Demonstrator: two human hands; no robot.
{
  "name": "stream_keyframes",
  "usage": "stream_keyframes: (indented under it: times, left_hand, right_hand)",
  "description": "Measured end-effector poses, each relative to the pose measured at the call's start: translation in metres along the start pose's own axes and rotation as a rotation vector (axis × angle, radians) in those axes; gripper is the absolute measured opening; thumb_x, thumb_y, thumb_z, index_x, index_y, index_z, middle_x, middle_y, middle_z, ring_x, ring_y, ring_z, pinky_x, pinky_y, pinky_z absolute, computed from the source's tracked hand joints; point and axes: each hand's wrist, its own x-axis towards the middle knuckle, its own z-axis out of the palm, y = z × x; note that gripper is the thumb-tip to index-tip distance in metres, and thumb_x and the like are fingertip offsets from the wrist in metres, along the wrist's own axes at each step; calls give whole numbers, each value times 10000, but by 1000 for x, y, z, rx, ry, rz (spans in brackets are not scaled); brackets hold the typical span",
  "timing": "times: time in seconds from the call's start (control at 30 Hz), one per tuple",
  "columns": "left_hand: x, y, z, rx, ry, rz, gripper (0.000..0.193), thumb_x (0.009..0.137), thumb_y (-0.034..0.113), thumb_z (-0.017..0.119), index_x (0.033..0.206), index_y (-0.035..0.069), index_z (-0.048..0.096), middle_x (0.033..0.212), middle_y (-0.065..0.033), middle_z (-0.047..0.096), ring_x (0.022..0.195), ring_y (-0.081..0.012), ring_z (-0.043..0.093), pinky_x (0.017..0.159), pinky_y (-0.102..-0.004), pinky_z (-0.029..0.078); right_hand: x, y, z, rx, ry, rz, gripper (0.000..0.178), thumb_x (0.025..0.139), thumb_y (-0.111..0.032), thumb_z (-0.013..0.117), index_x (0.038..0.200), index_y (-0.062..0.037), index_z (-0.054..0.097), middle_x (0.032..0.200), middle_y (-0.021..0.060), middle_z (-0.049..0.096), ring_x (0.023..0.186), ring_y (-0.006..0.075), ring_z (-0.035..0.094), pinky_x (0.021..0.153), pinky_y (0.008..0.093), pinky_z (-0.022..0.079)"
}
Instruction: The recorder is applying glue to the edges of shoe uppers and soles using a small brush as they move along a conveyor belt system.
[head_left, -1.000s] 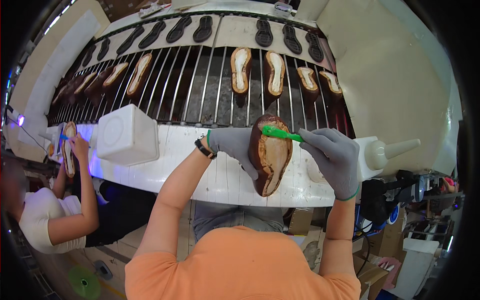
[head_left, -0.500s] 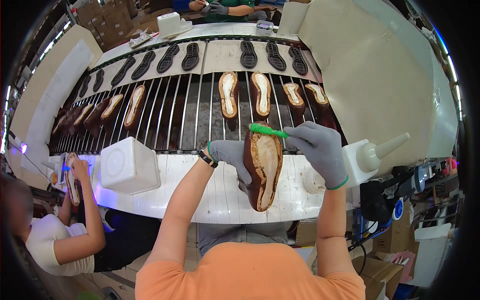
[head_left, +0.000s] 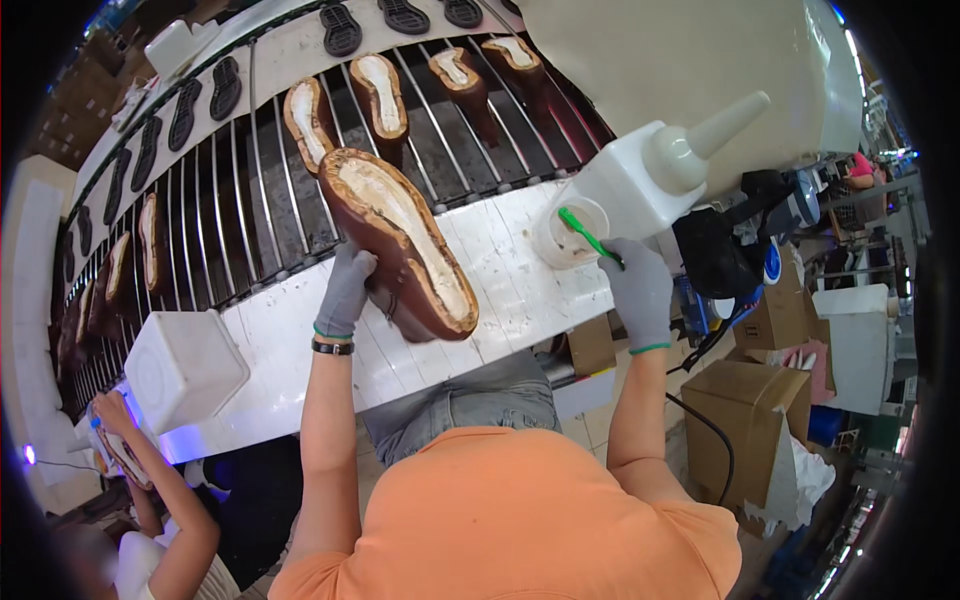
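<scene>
The left hand (head_left: 345, 288) grasped the shoe (head_left: 408, 235), its thumb showing along the brown side and its other fingers hidden behind. The shoe was bottom up and slanted, raised over the desk (head_left: 505, 275) by the edge of the rack (head_left: 225, 215), with a pale middle inside a tan rim; in this view its far end overlapped one of the rack shoes (head_left: 378, 95). The right hand (head_left: 640, 290) had its fingers closed around the handle of a green brush (head_left: 592, 236), whose head was over the mouth of the cup (head_left: 548, 243); from this angle it was hard to say whether the bristles touched the inside. The cup stood on the desk just beside a white bottle (head_left: 632, 180) with a long spout. The rack shoes lay bottom up across the metal bars, and black soles (head_left: 225, 88) lay in a row beyond them. At the left, a white tub (head_left: 185, 370) stood on the desk, near a co-worker (head_left: 190, 535).
</scene>
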Motion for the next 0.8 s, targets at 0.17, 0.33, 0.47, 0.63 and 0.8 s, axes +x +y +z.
stream_keyframes:
  times: [0.17,0.33,0.47,0.63,0.8]
  left_hand:
    - [-25,-29,28,-810,-13,-292,688,1012,557,415,1471,45,392,1358,-134,570,1171,-280,594,985,-391,504]
    - [-56,-23,36,-1261,-89,-400,730,1003,605,377,1437,18,417,1269,-275,594,1053,-383,651,855,-463,571]
    - [-68,-11,40,-1338,-56,-450,684,1008,533,451,1486,49,379,1425,-215,506,1211,-355,583,1019,-457,498]
    - [-51,0,52,-806,27,-401,539,1021,433,489,1381,32,496,1296,-120,618,1144,-212,623,1016,-338,492]
    - [-20,16,67,-431,151,-351,484,1014,412,522,1320,36,537,1206,-54,635,1073,-129,610,963,-283,483]
  right_hand:
    - [-8,19,26,-224,-35,13,209,849,-201,678,1033,-112,723,959,137,701,861,342,653,763,442,510]
    - [-6,39,27,311,-97,41,229,883,-204,660,1049,-61,725,818,101,709,657,221,614,612,360,473]
    - [-17,47,27,959,-291,428,267,937,-200,624,1049,27,711,720,56,678,543,57,475,494,228,356]
    - [-5,20,36,1299,-435,374,284,961,-163,593,1111,63,677,751,51,658,522,30,420,477,187,296]
    - [33,-38,33,1162,-505,40,223,919,-91,612,1057,55,709,759,21,639,578,32,449,490,189,299]
